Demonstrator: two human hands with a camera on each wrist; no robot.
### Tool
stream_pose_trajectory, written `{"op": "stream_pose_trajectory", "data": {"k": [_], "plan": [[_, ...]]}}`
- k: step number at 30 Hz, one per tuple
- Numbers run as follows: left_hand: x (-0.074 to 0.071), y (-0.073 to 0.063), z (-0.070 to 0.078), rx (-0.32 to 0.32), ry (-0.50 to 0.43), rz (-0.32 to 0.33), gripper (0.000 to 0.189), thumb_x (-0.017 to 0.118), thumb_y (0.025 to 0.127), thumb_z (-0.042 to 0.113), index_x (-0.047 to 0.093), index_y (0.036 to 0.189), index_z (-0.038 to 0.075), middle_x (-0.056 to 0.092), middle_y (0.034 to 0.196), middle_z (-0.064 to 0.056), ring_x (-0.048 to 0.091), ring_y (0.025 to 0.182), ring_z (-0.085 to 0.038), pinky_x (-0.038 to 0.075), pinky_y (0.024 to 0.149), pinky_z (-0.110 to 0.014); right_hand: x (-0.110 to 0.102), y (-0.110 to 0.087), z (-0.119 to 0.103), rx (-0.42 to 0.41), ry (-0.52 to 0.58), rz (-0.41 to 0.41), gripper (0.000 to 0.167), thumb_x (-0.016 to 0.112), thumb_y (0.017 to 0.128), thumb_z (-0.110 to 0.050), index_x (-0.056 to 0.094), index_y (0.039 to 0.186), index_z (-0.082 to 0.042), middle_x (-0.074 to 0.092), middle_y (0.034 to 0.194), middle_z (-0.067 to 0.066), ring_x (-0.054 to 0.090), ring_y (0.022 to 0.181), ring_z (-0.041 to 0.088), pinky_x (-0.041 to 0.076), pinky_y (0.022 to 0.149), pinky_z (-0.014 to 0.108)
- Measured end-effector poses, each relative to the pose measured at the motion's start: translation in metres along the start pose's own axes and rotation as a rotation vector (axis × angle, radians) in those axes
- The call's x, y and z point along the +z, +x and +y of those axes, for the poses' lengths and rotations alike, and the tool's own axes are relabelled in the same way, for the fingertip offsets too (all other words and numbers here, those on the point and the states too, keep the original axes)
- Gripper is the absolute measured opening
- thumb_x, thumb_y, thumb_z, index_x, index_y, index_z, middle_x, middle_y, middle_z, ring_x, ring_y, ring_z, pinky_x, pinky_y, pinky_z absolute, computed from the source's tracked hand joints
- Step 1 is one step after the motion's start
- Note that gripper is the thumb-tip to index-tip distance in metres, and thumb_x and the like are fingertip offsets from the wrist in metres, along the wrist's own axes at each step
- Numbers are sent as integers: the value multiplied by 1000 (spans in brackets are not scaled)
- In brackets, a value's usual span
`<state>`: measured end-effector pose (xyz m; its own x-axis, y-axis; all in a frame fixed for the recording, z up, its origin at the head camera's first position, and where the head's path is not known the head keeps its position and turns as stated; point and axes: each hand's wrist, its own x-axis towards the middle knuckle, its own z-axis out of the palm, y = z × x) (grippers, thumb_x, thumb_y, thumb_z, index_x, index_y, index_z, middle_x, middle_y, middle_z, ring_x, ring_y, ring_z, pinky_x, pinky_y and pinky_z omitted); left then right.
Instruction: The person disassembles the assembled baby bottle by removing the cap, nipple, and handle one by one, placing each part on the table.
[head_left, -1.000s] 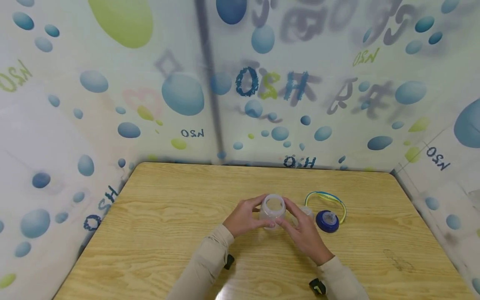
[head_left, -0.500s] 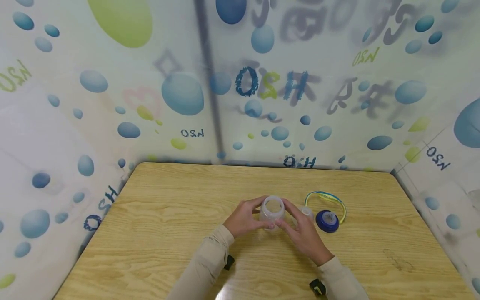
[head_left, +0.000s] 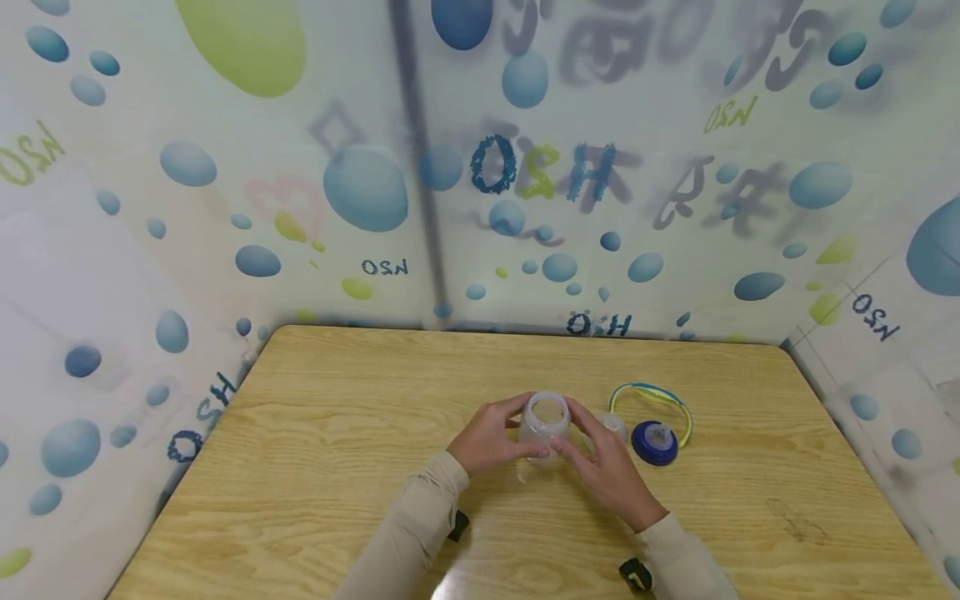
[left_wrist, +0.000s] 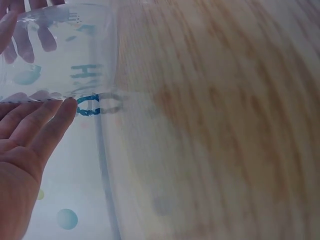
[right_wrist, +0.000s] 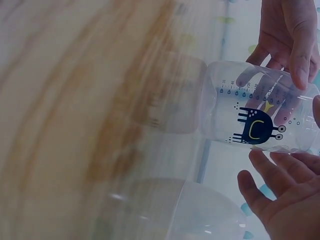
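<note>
A clear baby bottle (head_left: 537, 433) without a lid stands upright on the table between my hands. Measuring marks and a dark blue cartoon crab show on its wall (right_wrist: 240, 110) in the right wrist view. My left hand (head_left: 487, 437) holds its left side, with thumb in front and fingers behind. From the right, my right hand (head_left: 609, 471) grips it the same way, the two thumbs close together. In the left wrist view the left hand's (left_wrist: 25, 155) fingertips touch the clear wall. A clear dome-shaped cap (head_left: 615, 423) sits beyond the right hand, partly hidden by it.
To the right lies a blue lid (head_left: 655, 443) with a clear centre. Behind it curves a blue-and-yellow strap (head_left: 678, 402). Black wrist mounts (head_left: 636, 575) show below the sleeves. A patterned wall sheet (head_left: 525, 250) borders the wooden table (head_left: 360, 400) at the back and sides.
The bottle's rim sits very slightly lower than a second ago. Both hands keep their hold, and the lid, strap and cap have not moved.
</note>
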<state>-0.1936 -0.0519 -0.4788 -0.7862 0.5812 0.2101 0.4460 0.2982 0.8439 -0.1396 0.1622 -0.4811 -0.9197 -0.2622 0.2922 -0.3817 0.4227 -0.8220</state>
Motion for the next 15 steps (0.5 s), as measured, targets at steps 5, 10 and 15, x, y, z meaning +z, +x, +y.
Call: {"op": "stream_pose_trajectory", "data": {"k": [5,10,15], "plan": [[0,0,0,-2,5,-3,73,83,83,27,49,145,6,58,139,-15,59,123,-30,54,91,-32,0,0,2,0,-15,-3,60,61,101,-23,36,153,-8,45,150,15,48,133,37,42,102,59],[-1,-1,2,-20,36,-8,78,82,84,32,47,147,3,56,141,-14,58,125,-29,54,92,-36,-1,0,-1,14,-61,-13,62,60,101,-29,36,154,-8,45,151,14,46,135,35,43,102,58],[-8,-7,4,-59,109,11,85,78,87,40,38,153,6,47,150,-13,50,133,-24,50,99,-40,-14,-2,-4,9,-225,7,64,59,101,-35,34,155,-11,41,153,15,41,138,39,38,105,62]]}}
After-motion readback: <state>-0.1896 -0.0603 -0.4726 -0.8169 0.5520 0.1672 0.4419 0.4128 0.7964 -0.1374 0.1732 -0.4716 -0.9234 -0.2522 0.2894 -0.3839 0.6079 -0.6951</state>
